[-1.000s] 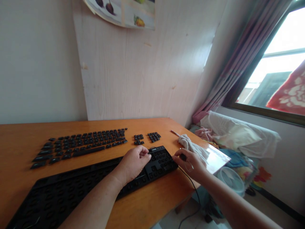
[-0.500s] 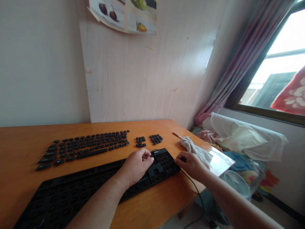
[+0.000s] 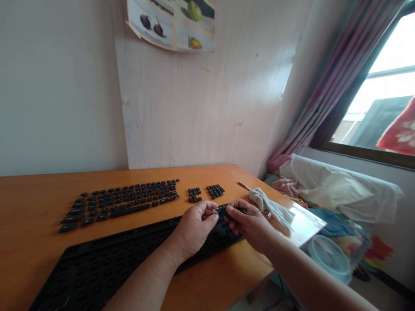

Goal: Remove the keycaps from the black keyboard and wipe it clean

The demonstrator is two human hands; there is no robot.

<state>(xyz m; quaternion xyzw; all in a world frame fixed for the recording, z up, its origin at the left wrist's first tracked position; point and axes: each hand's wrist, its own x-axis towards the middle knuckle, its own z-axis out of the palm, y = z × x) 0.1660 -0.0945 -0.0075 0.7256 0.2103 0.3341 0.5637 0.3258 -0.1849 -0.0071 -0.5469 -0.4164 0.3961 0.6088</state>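
Both hands are working at the right end of a stripped keyboard.

Head view: the keyboard frame [image 3: 129,255] is lying on the tabletop [image 3: 29,203], long axis running near-left to far-right; the left hand [image 3: 194,226] and right hand [image 3: 248,222] are pinching narrowly over its far-right end, whether holding anything unclear, loose keycaps [image 3: 123,203] lying beyond.

Both hands hide the keyboard [image 3: 106,259]'s right end.
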